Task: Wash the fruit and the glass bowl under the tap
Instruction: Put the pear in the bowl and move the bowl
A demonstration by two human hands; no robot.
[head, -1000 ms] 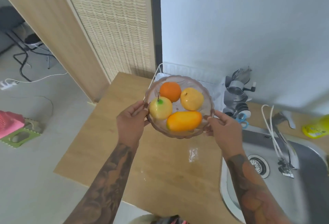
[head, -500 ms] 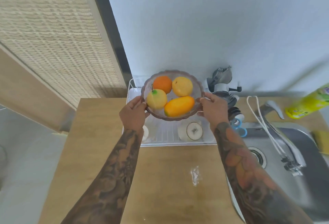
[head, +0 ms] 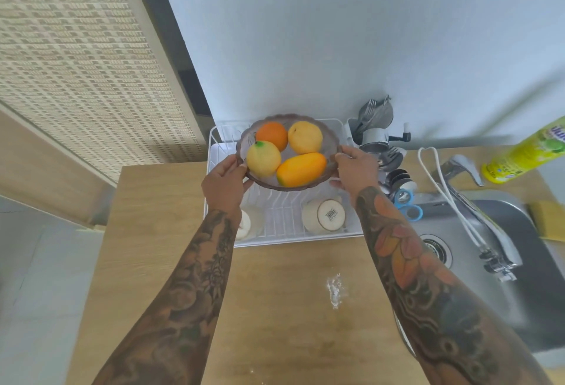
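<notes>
I am holding the scalloped, smoky clear glass bowl (head: 331,143) with a two-handed grip: my left hand (head: 224,182) is pinching the rim on the left, thumb on top and fingers beneath, and my right hand (head: 356,169) is clasping the opposite edge the same way. I am carrying it in the air above the white wire dish rack (head: 284,216), its mouth facing up and roughly level. Inside are resting a round orange (head: 272,135), a yellow pear-like fruit (head: 305,137), a pale yellow apple with a green stem end (head: 263,158) and an orange-yellow mango (head: 301,169), whose long axis is running from lower left to upper right. I judge the glass rigid, breakable and likely slick once wet, and the load fairly heavy, so opposite rim points seem the safest hold; the round fruit could roll if I tilt. The steel sink (head: 504,262) and its chrome tap (head: 477,210) are lying to my right, past the wooden tabletop (head: 275,308).
</notes>
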